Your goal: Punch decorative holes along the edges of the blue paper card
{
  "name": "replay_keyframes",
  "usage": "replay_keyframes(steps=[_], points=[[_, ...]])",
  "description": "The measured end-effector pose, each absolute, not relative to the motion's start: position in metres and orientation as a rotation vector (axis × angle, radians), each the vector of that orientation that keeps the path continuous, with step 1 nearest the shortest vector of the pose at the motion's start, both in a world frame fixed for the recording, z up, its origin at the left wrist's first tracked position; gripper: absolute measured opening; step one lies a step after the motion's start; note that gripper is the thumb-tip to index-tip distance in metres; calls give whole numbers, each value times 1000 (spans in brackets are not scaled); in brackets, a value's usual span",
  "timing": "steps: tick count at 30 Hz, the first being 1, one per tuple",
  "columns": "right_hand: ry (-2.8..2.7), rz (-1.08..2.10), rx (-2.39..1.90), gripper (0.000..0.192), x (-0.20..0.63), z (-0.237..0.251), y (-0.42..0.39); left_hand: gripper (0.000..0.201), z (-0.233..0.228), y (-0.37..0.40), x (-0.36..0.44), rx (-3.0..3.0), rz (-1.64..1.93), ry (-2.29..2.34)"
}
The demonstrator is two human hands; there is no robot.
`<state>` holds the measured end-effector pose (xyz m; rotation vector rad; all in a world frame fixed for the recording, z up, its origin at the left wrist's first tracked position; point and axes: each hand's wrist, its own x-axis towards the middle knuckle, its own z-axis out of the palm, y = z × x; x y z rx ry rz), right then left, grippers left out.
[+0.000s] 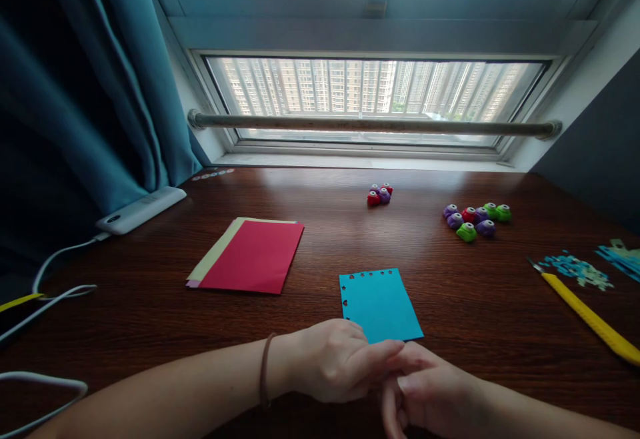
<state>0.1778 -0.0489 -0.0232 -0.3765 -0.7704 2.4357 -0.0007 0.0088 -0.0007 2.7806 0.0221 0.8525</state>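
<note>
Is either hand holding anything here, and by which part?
Nothing is clearly held. The left hand and right hand meet at the near edge of the blue paper; whether fingers pinch that edge cannot be told.

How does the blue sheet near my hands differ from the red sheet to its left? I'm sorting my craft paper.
The blue sheet has small shapes punched along its far and left edges; the red sheet shows none. The blue sheet lies alone on the table, while the red sheet tops a small stack, with paler sheets showing at its left edge. The blue sheet looks smaller, and the left hand rests at its near edge; nothing touches the red sheet. Both lie flat.
</note>
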Motion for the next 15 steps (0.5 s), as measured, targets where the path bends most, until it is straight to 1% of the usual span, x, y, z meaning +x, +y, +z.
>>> replay_keyframes(steps=[7, 11, 15], points=[[-696, 2430, -423, 38, 176, -24, -50, 25, -4, 10, -1, 2724, 727, 25], [-717, 2414, -469, 42, 175, -26, -52, 33, -6, 11, 0, 2671, 830, -52], [-870, 2342, -523, 43, 173, -32, -51, 33, -4, 10, 2, 2738, 918, -26]])
